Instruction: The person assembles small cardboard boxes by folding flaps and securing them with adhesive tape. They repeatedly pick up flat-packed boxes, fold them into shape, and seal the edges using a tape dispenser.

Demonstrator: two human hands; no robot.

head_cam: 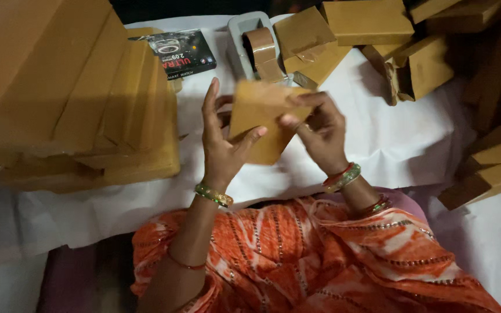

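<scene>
A small flat brown cardboard box (259, 119) is held up between both hands above a white cloth (389, 139). My left hand (222, 145) supports its left side, thumb on the front face, fingers pointing upward behind it. Opposite it, my right hand (320, 130) grips the right edge and top corner, fingers curled over the box. A grey tape dispenser (250, 43) with a roll of brown tape stands just beyond the box.
A tall stack of wrapped brown boxes (82, 98) fills the left. More brown boxes (366, 35) lie at the back, and others (494, 162) are piled at the right. A dark printed product box (181, 53) lies by the dispenser. My orange clothing (320, 261) fills the bottom.
</scene>
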